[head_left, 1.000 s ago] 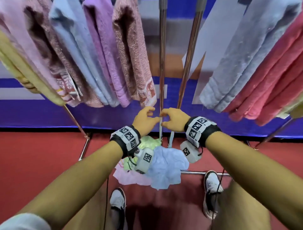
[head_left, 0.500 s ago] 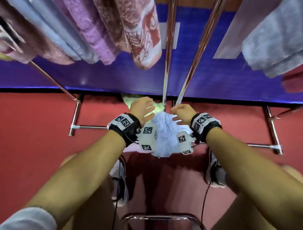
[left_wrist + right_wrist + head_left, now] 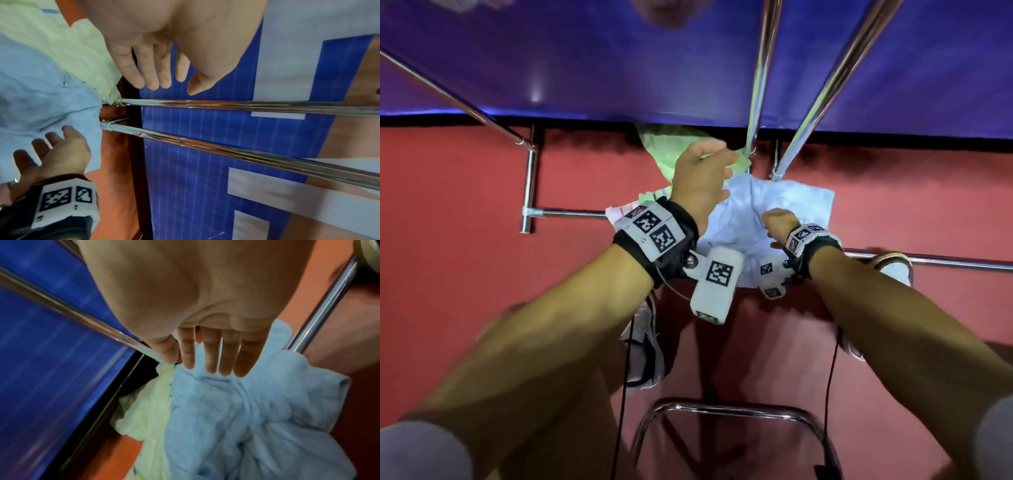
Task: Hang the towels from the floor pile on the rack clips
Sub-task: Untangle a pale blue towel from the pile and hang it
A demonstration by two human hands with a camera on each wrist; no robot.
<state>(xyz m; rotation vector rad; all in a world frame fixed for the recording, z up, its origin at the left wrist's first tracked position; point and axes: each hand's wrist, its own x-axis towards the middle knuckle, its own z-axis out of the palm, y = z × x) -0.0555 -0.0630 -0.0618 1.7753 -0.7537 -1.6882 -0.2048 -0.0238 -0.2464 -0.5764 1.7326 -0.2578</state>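
Note:
A pile of towels lies on the red floor at the foot of the rack. On top is a crumpled light blue towel (image 3: 791,202) (image 3: 246,418) (image 3: 41,97), with a pale green towel (image 3: 657,144) (image 3: 148,410) (image 3: 61,48) behind it and a pink-white one (image 3: 619,212) peeking out at the left. My left hand (image 3: 717,161) (image 3: 164,84) hovers over the green towel with straight fingers, holding nothing. My right hand (image 3: 774,219) (image 3: 209,368) is spread flat just over the blue towel's near side, gripping nothing.
Two slanted chrome rack rods (image 3: 760,85) (image 3: 835,78) end just beyond the pile. A chrome base bar (image 3: 571,214) crosses the floor under the towels. My shoes (image 3: 643,342) (image 3: 893,270) flank the pile. A chrome frame (image 3: 722,409) stands close below, and a blue banner wall (image 3: 585,68) is behind.
Both hands came down from the rack rods to the floor pile and opened out. The view tipped downward, so the hung towels left the picture.

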